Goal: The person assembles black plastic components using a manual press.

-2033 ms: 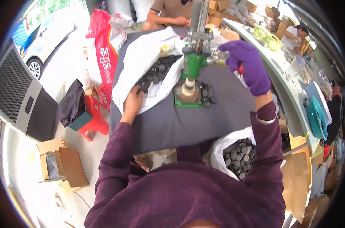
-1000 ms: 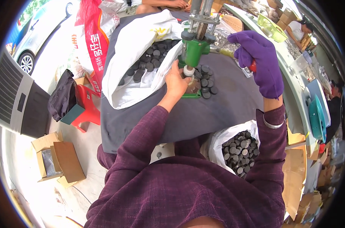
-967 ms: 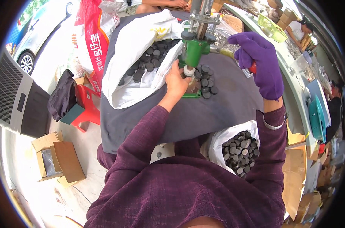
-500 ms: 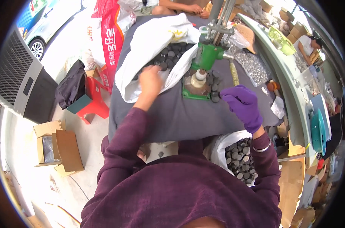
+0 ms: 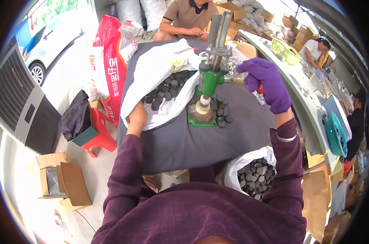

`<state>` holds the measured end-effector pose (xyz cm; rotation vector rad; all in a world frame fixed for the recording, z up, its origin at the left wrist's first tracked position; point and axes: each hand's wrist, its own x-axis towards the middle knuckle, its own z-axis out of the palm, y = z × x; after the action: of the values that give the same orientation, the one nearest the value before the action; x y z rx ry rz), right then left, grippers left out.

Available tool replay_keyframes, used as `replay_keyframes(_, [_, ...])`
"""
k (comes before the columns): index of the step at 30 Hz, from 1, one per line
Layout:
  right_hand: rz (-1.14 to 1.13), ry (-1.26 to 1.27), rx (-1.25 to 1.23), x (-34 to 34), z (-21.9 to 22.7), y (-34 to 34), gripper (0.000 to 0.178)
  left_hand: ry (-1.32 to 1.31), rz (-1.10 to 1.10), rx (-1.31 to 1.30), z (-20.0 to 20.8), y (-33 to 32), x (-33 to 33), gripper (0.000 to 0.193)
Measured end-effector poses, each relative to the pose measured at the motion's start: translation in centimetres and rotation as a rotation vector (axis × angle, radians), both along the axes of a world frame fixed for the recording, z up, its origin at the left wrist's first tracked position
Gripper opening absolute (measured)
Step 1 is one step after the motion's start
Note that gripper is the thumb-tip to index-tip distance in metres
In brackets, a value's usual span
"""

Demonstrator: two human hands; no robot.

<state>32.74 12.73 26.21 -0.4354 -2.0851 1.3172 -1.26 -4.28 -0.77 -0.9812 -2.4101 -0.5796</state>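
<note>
My bare left hand (image 5: 137, 116) reaches in at the near left edge of a white woven sack (image 5: 162, 61); the sack's fold hides its fingers. Dark grey round discs (image 5: 168, 86) lie heaped in the sack's mouth. To the right of it stands a green hand press (image 5: 211, 83) with a pale round die on its base. My right hand (image 5: 268, 85), in a purple glove, is raised to the right of the press with curled fingers. The end of the press's yellowish lever (image 5: 235, 80) lies close to them. What the glove holds, if anything, is hidden.
More discs (image 5: 221, 112) lie right of the press base on the grey cloth (image 5: 168, 148). A second open sack of discs (image 5: 255, 175) stands below the table edge. A red stool (image 5: 96, 132) is at left. Two people sit beyond the table, one by the long bench.
My left hand has moved left and down, under the sack's fold. My gloved right hand has risen toward the lever. The view has tilted up, showing more of the person opposite.
</note>
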Motion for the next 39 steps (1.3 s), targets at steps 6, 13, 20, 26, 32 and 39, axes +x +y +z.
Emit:
replay_keyframes(6, [0.001,0.059,-0.029,-0.3,-0.3,0.2,0.025,-0.05,-0.044,0.057,-0.7,0.2,-0.5,0.03])
replay_keyframes(13, [-0.005,0.047,-0.031,-0.2,-0.3,0.3,0.026,-0.149,-0.154,0.203,0.0,0.3,1.0,0.032])
replay_keyframes(20, [0.002,0.071,-0.042,-0.2,-0.5,0.4,0.026,-0.339,-0.149,0.016,0.6,0.0,1.3,0.032])
replay_keyframes(26, [0.005,0.071,-0.005,-0.1,-0.5,0.2,0.026,-0.219,-0.144,0.068,-0.7,-0.3,1.1,0.034])
replay_keyframes(32, [-0.003,0.05,-0.018,0.0,-0.4,-0.1,0.025,-0.318,-0.149,0.094,-0.2,-0.7,1.8,0.037])
replay_keyframes(39, [0.076,0.091,0.124,0.2,-1.1,1.8,0.025,-0.294,-0.499,0.489,3.2,1.1,6.1,0.034])
